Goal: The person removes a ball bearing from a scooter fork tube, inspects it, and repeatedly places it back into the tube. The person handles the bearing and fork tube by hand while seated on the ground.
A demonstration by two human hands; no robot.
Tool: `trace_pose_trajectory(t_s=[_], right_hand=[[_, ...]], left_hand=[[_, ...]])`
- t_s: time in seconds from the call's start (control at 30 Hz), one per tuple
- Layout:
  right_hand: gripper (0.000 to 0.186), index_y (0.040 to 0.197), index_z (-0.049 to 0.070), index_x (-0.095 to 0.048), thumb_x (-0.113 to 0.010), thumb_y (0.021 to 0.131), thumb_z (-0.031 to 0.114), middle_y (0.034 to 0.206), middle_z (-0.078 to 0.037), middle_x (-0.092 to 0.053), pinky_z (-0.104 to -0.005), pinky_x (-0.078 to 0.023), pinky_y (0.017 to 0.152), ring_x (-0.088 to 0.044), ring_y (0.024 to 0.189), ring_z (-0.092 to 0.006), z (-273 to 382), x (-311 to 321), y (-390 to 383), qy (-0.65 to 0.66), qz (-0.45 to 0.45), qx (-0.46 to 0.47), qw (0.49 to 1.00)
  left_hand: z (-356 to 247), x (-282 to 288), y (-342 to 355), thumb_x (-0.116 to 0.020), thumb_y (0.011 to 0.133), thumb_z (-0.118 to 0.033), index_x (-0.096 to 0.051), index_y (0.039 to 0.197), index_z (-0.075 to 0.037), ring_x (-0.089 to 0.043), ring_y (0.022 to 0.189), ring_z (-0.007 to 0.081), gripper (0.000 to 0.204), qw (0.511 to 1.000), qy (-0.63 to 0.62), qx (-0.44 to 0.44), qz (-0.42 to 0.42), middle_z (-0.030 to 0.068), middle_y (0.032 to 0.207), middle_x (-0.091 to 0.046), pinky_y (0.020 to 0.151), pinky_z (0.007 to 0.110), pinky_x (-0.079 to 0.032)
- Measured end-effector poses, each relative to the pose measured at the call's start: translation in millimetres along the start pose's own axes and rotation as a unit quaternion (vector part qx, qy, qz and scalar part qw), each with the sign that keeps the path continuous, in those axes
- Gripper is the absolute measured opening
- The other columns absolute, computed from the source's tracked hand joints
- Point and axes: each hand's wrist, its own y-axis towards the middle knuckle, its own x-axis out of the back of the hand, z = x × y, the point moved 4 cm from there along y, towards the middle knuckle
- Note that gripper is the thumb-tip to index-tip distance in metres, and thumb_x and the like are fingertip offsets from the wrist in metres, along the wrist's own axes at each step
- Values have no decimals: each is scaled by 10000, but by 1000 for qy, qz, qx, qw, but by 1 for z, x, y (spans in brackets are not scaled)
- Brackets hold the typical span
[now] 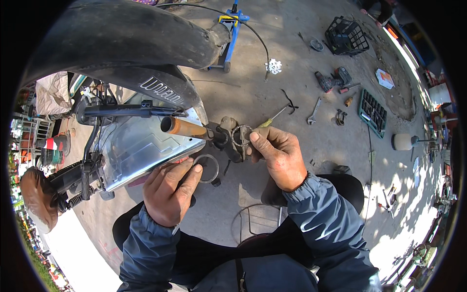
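Observation:
My right hand point(276, 155) pinches a small ring of bearing balls point(242, 135) between thumb and fingers, held beside the end of a rusty steering stem tube point(184, 127) that juts out from under a scooter's front fender. My left hand point(170, 191) holds a larger plain metal ring point(207, 168) at its fingertips, just below the tube. A dark greasy fitting point(224, 137) sits on the tube's end, between the two rings. Both forearms wear grey-blue jacket sleeves.
The scooter's black tyre point(121, 36) and silver panel point(141, 146) fill the upper left. On the concrete floor lie a blue jack point(228, 39), a cordless drill point(333, 80), a wrench point(314, 112), a screwdriver point(272, 118), a green socket tray point(372, 112) and a black crate point(346, 36).

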Motion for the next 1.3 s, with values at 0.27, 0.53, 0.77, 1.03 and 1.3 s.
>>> trace_pose_trajectory(t_s=[0.27,0.53,0.77,1.03,1.3], right_hand=[[212,949,-13,-696,-652,1012,184,767,-34,-664,-257,-470,626,-567,666,-106,0,-1,-1,1,1,-6,1000],[213,934,-14,-691,-648,1012,180,762,-30,-658,-262,-461,621,-563,655,-109,-2,-3,-3,-11,0,-5,1000],[208,931,-14,-690,-644,1012,172,770,-31,-659,-259,-456,617,-561,657,-106,1,2,-4,-14,-5,6,1000],[219,923,-23,-689,-640,1014,170,762,-39,-662,-256,-450,607,-556,649,-105,4,5,-5,-1,-16,14,1000],[275,904,14,-681,-648,1019,262,781,-20,-658,-255,-458,646,-570,676,-97,8,17,-6,-15,-42,-1,999]], left_hand=[[17,9,-2,-793,808,31,-755,1087,-18,-732,889,264,286,994,6,72,-83,147,1087,-735,776,352,-585],[58,4,6,-735,824,49,-740,1065,12,-737,947,312,244,983,42,138,-113,172,1148,-734,776,354,-583],[58,-6,10,-720,811,47,-732,1103,0,-728,898,317,296,987,75,106,-90,176,1153,-731,768,371,-575],[62,-11,10,-697,849,48,-717,1182,13,-719,886,324,335,982,103,129,-95,178,1090,-736,770,390,-566],[65,-22,2,-695,823,23,-663,1276,24,-723,929,285,455,949,-85,292,-85,196,1045,-728,845,352,-553]])
